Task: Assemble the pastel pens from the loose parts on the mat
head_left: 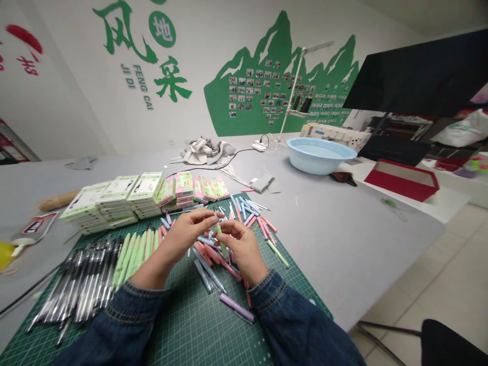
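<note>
Both my hands meet over a green cutting mat (179,320). My right hand (242,244) is closed around a light green pen barrel (221,244). At the barrel's upper end, the fingers of my left hand (192,229) pinch a thin part that is too small to make out. Beneath and around them lie loose pink, blue and purple pen parts, among them a purple one (237,307) close to my right sleeve. A row of light green pens (131,256) rests left of my left wrist, beside many clear pens with black parts (82,284).
Stacked white-green boxes (118,195) and pink-green boxes (185,185) stand behind the mat. Farther back are grey cloths (208,151), a blue basin (320,155) and a red box (402,180). A glue tube (36,229) lies at left.
</note>
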`<state>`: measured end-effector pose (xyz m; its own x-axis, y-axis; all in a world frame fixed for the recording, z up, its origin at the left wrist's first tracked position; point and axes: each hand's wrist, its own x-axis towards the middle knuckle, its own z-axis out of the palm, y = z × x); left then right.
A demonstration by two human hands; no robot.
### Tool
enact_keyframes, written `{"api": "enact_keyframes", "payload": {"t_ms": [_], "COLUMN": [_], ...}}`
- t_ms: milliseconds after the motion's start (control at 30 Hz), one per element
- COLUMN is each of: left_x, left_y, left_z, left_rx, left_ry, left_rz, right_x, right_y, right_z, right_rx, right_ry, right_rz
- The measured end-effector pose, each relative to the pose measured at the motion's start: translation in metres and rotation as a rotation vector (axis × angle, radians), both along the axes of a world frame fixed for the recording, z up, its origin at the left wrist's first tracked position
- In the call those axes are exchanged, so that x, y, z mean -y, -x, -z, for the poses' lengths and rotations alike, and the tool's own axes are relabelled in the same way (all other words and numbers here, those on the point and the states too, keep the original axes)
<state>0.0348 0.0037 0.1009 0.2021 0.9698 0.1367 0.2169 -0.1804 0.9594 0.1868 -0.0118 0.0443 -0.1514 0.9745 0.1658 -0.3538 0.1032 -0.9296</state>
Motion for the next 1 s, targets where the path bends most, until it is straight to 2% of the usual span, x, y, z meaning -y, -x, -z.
{"api": "enact_keyframes", "payload": {"t_ms": [67,133,200,267,300,367,567,800,900,1000], "left_x": [-0.004,-0.011,-0.021,-0.032,-0.038,-0.048,-0.073,-0.083,-0.084,-0.08], "left_y": [0.017,0.038,0.057,0.07,0.073,0.072,0.053,0.045,0.044,0.043], "left_z": [-0.004,-0.004,0.002,0.012,0.017,0.028,0.049,0.067,0.065,0.054], "left_rx": [0.021,-0.081,-0.427,-0.81,-0.922,-1.01,-1.05,-1.017,-0.953,-0.829], "left_ry": [0.037,-0.008,-0.063,-0.053,-0.04,-0.02,0.039,0.107,0.105,0.062], "left_rz": [-0.059,-0.209,-0.354,-0.401,-0.405,-0.423,-0.518,-0.578,-0.597,-0.584], "right_x": [0.0,0.0,-0.001,-0.002,-0.003,-0.005,-0.008,-0.008,-0.008,-0.009], "right_y": [-0.001,-0.004,-0.006,-0.008,-0.008,-0.009,-0.011,-0.011,-0.011,-0.011], "right_z": [-0.003,-0.005,-0.005,-0.003,-0.003,-0.002,-0.002,-0.004,-0.004,-0.001], "right_rx": [-0.023,-0.024,-0.002,0.019,0.022,0.012,-0.019,-0.009,0.002,0.013], "right_ry": [-0.007,-0.023,-0.044,-0.065,-0.072,-0.07,-0.041,-0.054,-0.053,-0.052], "right_rz": [-0.006,0.018,0.044,0.069,0.077,0.096,0.136,0.135,0.142,0.14]}}
